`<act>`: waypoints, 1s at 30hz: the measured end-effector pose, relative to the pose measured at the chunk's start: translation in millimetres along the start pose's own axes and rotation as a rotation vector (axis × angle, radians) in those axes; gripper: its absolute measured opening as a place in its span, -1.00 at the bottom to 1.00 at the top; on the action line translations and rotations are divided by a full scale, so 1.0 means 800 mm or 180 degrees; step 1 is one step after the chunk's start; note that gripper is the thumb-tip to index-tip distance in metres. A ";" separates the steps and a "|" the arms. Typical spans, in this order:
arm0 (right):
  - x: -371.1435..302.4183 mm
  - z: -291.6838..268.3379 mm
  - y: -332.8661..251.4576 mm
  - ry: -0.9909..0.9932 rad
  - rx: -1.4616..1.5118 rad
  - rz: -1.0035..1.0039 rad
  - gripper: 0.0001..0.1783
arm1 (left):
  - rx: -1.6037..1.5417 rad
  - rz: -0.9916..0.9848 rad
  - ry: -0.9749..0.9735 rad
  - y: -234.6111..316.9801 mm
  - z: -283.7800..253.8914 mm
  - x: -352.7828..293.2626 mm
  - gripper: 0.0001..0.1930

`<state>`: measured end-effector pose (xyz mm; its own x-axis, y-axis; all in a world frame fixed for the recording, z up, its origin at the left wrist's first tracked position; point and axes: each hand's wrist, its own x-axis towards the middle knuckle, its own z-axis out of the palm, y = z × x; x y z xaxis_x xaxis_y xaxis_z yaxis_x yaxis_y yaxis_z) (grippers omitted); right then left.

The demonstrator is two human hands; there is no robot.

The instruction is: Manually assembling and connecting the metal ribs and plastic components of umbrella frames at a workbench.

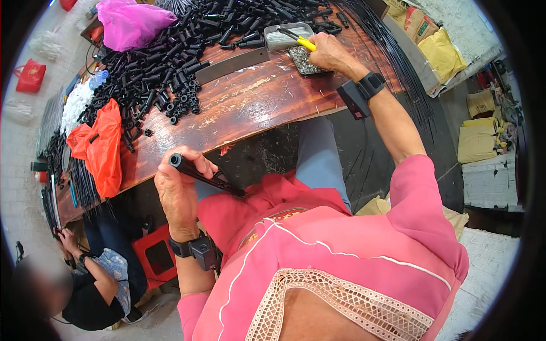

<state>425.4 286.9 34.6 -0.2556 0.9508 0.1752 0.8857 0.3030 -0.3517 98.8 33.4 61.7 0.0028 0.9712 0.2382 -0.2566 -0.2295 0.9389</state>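
My left hand (pixel 177 196) is wrapped round a black tubular part (pixel 216 182), held above my lap with its round open end toward the upper left. Over the table's far right side, my right hand (pixel 334 52) grips pliers (pixel 307 43) by their yellow handles. Their dark jaws point left, over a clear plastic box (pixel 274 43) of thin whitish pins. Just below the pliers sits a second small tray (pixel 302 67) filled with tiny metallic bits, partly hidden by my right hand.
Black tubular parts (pixel 165 68) are heaped across the wooden table (pixel 244 113), beside a flat metal bar (pixel 233 65). Pink (pixel 133 23) and red plastic bags (pixel 102 148) lie at left. Long black rods (pixel 392 51) overhang the right edge. Another person (pixel 96 278) works at lower left.
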 end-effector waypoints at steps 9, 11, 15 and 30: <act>-0.060 -0.037 -0.099 -0.0744 0.4009 0.0254 -0.65 | -0.0005 -0.0080 0.0107 -0.019 0.010 0.004 -0.43; -0.074 -0.027 -0.141 -0.0872 0.4523 0.0021 -0.65 | -0.0207 -0.0097 0.0138 -0.024 0.010 0.007 -0.47; -0.091 -0.007 -0.215 -0.1215 0.5100 -0.0272 -0.64 | -0.0212 0.0028 0.0253 -0.019 0.013 0.011 -0.51; -0.135 0.019 -0.325 -0.0819 0.5354 -0.0633 -0.73 | -0.0490 0.0248 0.0649 -0.017 -0.009 0.004 -0.45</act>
<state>217.0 106.7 93.1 -0.5031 0.8271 0.2507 -0.4735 -0.0211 -0.8806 95.4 39.9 47.5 -0.2136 0.9473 0.2386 -0.3926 -0.3069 0.8670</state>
